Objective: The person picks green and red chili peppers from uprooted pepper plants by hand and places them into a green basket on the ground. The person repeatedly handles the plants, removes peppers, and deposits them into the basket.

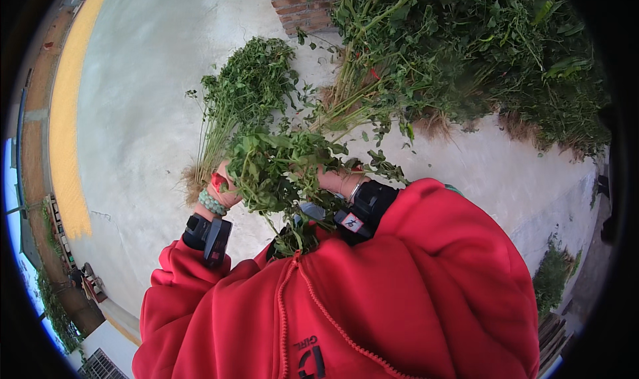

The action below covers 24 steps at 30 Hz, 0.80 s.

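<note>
A bunch of green leafy stems [273,169] is held up in front of my chest, between my two hands. My left hand [227,187] grips its left side, with a green bead bracelet at the wrist and a small red patch by the thumb side. From the right, my right hand [338,182] closes on the same bunch; leaves cover most of the fingers of both hands. Just beyond my left hand lies a bundle of uprooted plants [249,86], its pale stems and roots pointing toward me.
A large heap of uprooted leafy plants [459,53] fills the far right, roots toward me. Behind it stands a brick pillar [303,6]. Pale concrete floor [146,79] spreads left, bordered by a yellow strip [70,113]. More greenery [551,276] sits at the right edge.
</note>
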Motion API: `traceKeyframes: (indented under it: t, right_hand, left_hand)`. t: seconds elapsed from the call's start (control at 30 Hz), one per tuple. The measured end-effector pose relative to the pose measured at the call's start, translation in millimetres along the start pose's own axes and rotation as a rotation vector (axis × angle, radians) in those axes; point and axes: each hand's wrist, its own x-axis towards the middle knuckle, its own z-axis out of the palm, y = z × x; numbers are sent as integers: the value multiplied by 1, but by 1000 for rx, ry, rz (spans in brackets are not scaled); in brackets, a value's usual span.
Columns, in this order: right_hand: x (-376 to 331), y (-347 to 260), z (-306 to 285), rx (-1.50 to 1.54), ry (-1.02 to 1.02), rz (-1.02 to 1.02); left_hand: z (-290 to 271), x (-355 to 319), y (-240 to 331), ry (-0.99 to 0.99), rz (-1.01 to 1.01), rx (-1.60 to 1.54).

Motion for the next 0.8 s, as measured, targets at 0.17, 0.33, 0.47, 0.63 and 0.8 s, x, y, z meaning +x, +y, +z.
traceKeyframes:
  t: [0.17,0.33,0.47,0.63,0.8]
  right_hand:
    - [17,-4,7,-432,235,-512]
    - [35,-37,6,-356,45,-415]
    - [34,-88,-18,129,-87,-181]
    - [21,-144,-63,186,181,-143]
    - [-4,-142,-97,311,489,-51]
  left_hand:
    - [4,-14,-24,-126,-279,-744]
    - [6,-17,-49,182,-230,-1715]
    - [-12,-8,-61,353,-161,-1536]
    - [-58,-11,-64,505,-53,-1501]
    - [-92,-26,-75,628,77,-1478]
